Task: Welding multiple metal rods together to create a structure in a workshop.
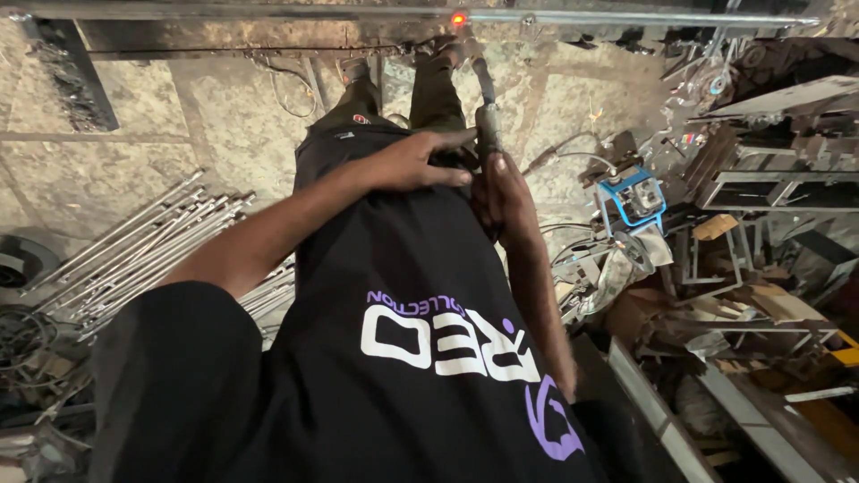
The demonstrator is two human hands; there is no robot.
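Head view: right hand grips welding torch touching long bar.

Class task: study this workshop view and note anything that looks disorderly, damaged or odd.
The metal rods lie loosely fanned on the floor, not stacked. Scrap metal is jumbled at right. The right hand holds a welding tool whose tip glows red at the steel bar.

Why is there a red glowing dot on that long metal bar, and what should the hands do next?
Probably keep the torch steady on the glowing spot. The right hand grips its handle, the left hand braces beside it, and the tip meets the metal bar there.
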